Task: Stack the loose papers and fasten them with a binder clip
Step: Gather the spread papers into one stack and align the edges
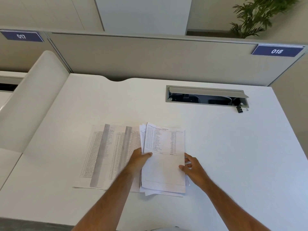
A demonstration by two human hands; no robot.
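White printed paper sheets, loosely gathered into an uneven stack, lie near the middle of the broad white desk, their edges fanned out at the top and bottom. The left hand grips the stack's left edge, thumb curled over the top sheet; the right hand pinches the right edge, fingers bent around it. Two more printed sheets with grey vertical bands lie flat just to the left — partly tucked under the stack and the left forearm. A small black binder clip with silver wire handles sits well apart on the desk, touching the near right corner of the grey metal cable hatch (its lid is propped open). Behind the desk stands a grey partition panel bearing a blue "018" label.
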